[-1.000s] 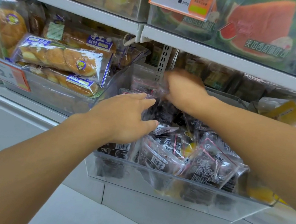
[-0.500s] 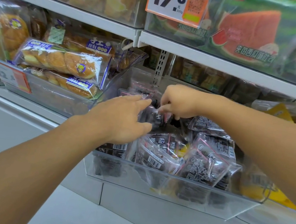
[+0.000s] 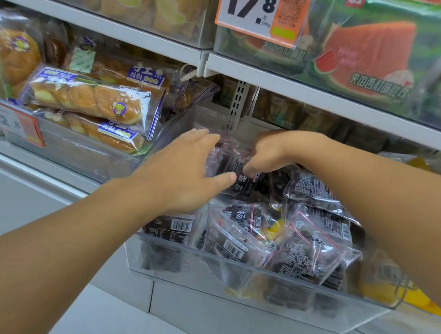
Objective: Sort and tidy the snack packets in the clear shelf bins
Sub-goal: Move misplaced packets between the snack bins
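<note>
In the clear shelf bin (image 3: 238, 282) at centre, dark snack packets (image 3: 244, 228) lie heaped, barcodes facing near. Head view: the left hand (image 3: 183, 172) reaches in from the near left, fingers straight and spread, thumb touching a dark packet (image 3: 237, 169) at the far middle of the bin. The right hand (image 3: 269, 153) pinches that packet's top with curled fingers. Bread packets (image 3: 88, 98) fill the left bin. A price tag (image 3: 257, 2) hangs on the shelf above.
</note>
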The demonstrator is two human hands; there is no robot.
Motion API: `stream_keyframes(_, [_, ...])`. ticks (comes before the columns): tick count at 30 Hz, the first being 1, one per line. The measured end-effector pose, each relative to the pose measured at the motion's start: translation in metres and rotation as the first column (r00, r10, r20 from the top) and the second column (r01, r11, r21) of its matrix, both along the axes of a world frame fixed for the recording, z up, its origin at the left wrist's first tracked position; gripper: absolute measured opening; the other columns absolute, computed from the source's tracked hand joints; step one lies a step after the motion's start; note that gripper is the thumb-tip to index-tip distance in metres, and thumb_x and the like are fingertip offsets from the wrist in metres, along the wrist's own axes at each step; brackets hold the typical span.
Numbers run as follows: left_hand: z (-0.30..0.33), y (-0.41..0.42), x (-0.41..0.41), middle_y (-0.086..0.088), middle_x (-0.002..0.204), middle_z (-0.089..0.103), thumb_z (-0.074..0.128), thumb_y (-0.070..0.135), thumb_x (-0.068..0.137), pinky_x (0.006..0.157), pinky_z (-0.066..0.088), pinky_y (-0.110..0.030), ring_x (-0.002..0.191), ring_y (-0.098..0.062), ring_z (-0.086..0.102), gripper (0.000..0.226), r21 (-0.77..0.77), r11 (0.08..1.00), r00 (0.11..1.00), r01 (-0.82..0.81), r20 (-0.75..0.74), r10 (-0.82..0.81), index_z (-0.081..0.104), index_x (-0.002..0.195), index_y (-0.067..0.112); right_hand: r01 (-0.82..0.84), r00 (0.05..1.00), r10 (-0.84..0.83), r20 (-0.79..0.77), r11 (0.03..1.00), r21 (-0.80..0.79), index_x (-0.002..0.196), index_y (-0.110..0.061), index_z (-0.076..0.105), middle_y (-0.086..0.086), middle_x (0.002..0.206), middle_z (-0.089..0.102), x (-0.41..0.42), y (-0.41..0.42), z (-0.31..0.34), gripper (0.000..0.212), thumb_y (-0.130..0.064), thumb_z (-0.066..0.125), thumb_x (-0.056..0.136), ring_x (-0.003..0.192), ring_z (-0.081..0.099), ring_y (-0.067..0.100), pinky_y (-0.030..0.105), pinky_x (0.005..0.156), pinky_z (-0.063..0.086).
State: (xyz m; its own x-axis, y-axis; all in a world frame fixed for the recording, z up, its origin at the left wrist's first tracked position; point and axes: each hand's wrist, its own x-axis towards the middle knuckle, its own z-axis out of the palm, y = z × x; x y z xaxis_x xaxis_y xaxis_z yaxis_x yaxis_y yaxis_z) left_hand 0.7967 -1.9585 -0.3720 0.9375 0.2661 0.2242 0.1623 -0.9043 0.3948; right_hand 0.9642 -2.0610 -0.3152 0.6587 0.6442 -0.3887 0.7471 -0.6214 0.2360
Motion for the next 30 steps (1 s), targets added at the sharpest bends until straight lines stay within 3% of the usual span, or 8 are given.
stream_keyframes(2, [0.005,0.003,0.01,0.002,0.166,0.018,0.053,0.059,0.095,0.123,0.014,-0.036,0.154,-0.014,0.01,0.083,0.092,0.996,1.0,-0.007,0.001,0.007,0.02,0.16,0.019,0.005,1.0,-0.005,0.014,1.0,0.018,0.073,-0.017,0.052,-0.004,0.077,0.051,0.002,0.0,-0.007,0.053,-0.068,0.063,0.083,0.068,0.05,0.014,0.03,0.06,0.039])
stream_keyframes(4, [0.007,0.005,0.021,-0.002,0.163,0.027,0.055,0.059,0.093,0.124,0.016,-0.04,0.152,-0.019,0.016,0.083,0.201,0.98,0.997,0.007,-0.07,0.008,0.025,0.157,0.017,-0.027,0.998,0.023,0.058,0.998,0.062,0.068,-0.018,0.049,-0.003,0.071,0.05,0.003,0.002,-0.015,0.059,-0.073,0.066,0.076,0.064,0.049,0.015,0.03,0.056,0.037])
stream_keyframes(10, [0.009,0.005,0.032,-0.004,0.152,0.044,0.055,0.062,0.091,0.114,0.029,-0.04,0.139,-0.024,0.039,0.075,0.247,0.969,0.977,-0.017,-0.204,0.07,0.038,0.147,0.016,-0.145,0.982,0.124,0.139,0.977,0.154,0.069,-0.011,0.054,0.0,0.064,0.049,0.006,0.0,-0.016,0.045,-0.048,0.073,0.086,0.06,0.049,0.018,0.029,0.052,0.037])
stream_keyframes(16, [0.012,0.005,0.032,-0.01,0.144,0.049,0.051,0.073,0.085,0.11,0.035,-0.041,0.137,-0.029,0.04,0.086,0.364,0.926,0.946,-0.097,-0.257,0.2,0.037,0.147,0.014,0.028,0.988,0.042,-0.151,0.9,0.434,0.079,-0.018,0.058,-0.005,0.07,0.052,0.016,-0.004,-0.011,0.028,-0.042,0.067,0.093,0.068,0.049,0.014,0.026,0.056,0.033])
stream_keyframes(20, [0.011,0.0,0.036,-0.013,0.146,0.046,0.051,0.076,0.083,0.114,0.031,-0.043,0.139,-0.032,0.038,0.094,0.373,0.92,0.932,-0.121,-0.277,0.235,0.034,0.148,0.011,0.042,0.984,0.019,-0.175,0.941,0.336,0.104,-0.019,0.058,-0.006,0.086,0.055,0.019,-0.009,-0.02,0.026,-0.042,0.066,0.094,0.082,0.052,0.016,0.028,0.067,0.038])
stream_keyframes(22, [0.01,0.0,0.036,-0.014,0.148,0.044,0.05,0.077,0.083,0.117,0.028,-0.043,0.14,-0.032,0.037,0.096,0.377,0.918,0.932,-0.12,-0.276,0.235,0.032,0.149,0.01,0.059,0.985,0.001,-0.174,0.937,0.343,0.091,-0.019,0.054,-0.006,0.078,0.051,0.018,-0.006,-0.021,0.028,-0.043,0.069,0.089,0.073,0.05,0.015,0.028,0.06,0.036])
stream_keyframes(26, [0.01,0.002,0.033,-0.014,0.147,0.044,0.048,0.075,0.084,0.117,0.026,-0.042,0.139,-0.031,0.036,0.091,0.379,0.919,0.942,-0.106,-0.259,0.215,0.035,0.148,0.012,0.051,0.988,0.013,-0.155,0.915,0.4,0.066,-0.015,0.047,-0.001,0.06,0.04,0.008,0.008,-0.028,0.062,-0.073,0.069,0.073,0.056,0.036,0.019,0.03,0.055,0.03])
stream_keyframes(30, [0.01,0.001,0.031,-0.014,0.152,0.04,0.047,0.072,0.087,0.119,0.023,-0.042,0.143,-0.032,0.032,0.091,0.388,0.916,0.943,-0.101,-0.257,0.213,0.028,0.154,0.014,-0.03,0.999,0.034,-0.002,0.912,0.41,0.059,-0.014,0.047,-0.001,0.054,0.039,0.002,0.015,-0.029,0.052,-0.05,0.074,0.084,0.048,0.038,0.017,0.027,0.048,0.031])
